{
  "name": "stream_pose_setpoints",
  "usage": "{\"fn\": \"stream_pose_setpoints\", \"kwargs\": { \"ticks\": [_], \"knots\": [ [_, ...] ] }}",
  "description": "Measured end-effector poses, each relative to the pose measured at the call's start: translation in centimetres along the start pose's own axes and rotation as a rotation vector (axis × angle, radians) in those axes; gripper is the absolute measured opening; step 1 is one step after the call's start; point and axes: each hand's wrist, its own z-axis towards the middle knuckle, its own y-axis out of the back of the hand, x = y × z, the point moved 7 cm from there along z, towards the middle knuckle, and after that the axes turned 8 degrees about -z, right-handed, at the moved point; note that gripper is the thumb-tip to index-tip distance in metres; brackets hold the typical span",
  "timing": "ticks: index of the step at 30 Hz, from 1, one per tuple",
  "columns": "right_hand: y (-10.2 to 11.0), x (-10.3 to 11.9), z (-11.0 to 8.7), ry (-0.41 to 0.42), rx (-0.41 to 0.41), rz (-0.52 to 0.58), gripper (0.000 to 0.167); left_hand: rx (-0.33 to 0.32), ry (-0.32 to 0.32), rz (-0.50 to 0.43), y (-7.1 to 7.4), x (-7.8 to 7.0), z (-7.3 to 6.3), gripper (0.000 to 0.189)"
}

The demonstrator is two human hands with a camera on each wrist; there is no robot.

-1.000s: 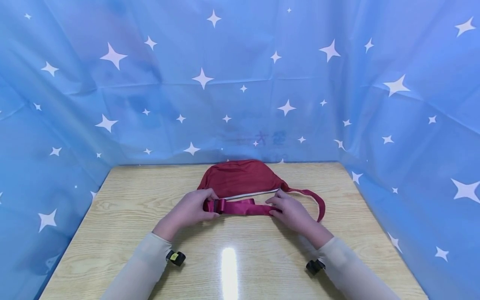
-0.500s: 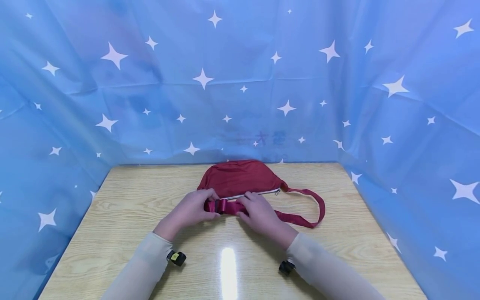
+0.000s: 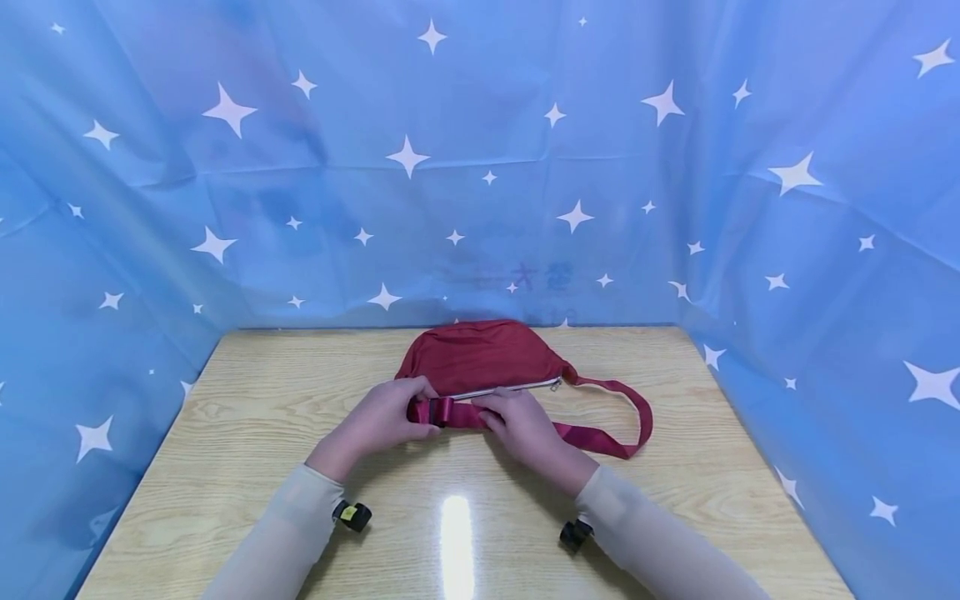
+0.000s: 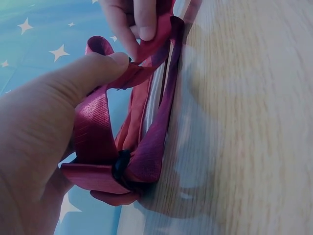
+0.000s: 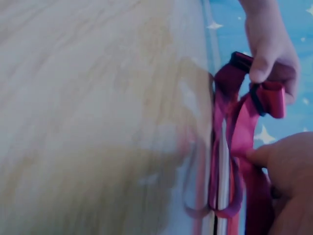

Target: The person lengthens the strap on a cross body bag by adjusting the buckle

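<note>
A dark red waist bag [image 3: 480, 357] lies on the table, its zipper [image 3: 536, 386] along the near side. My left hand [image 3: 382, 418] holds the magenta strap [image 3: 592, 439] at its left end, beside a black strap buckle [image 4: 121, 166]. A little to the right, my right hand [image 3: 519, 423] pinches the same strap between thumb and fingers. In the left wrist view the webbing loops up between the two hands and back through the buckle. From the right wrist, the strap [image 5: 244, 132] runs from my right fingers to a black slider [image 5: 257, 100] by my left hand.
The strap's free loop curves out to the bag's right on the wood-grain table [image 3: 262, 400]. A blue curtain [image 3: 480, 167] with white stars rises along the back and sides. A glare patch [image 3: 457, 546] shows on the near tabletop.
My right hand has slid left along the strap toward my left hand, then risen slightly with it. The strap's loop at right has spread toward the front. My left hand has kept its place.
</note>
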Motion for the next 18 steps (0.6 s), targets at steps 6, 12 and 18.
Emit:
{"fn": "stream_pose_setpoints", "kwargs": {
  "ticks": [6,12,18],
  "knots": [
    [0.8,-1.0,-0.3,-0.01,0.011,0.049,0.024,-0.003,0.0,-0.003,0.0,0.2,-0.1,0.044],
    [1.4,-1.8,-0.8,-0.005,0.027,0.063,0.025,-0.008,-0.009,-0.011,-0.1,0.2,-0.1,0.043],
    [1.8,-2.7,-1.4,-0.008,0.036,0.076,0.025,-0.008,0.002,-0.024,-0.1,0.3,-0.1,0.044]
  ]
}}
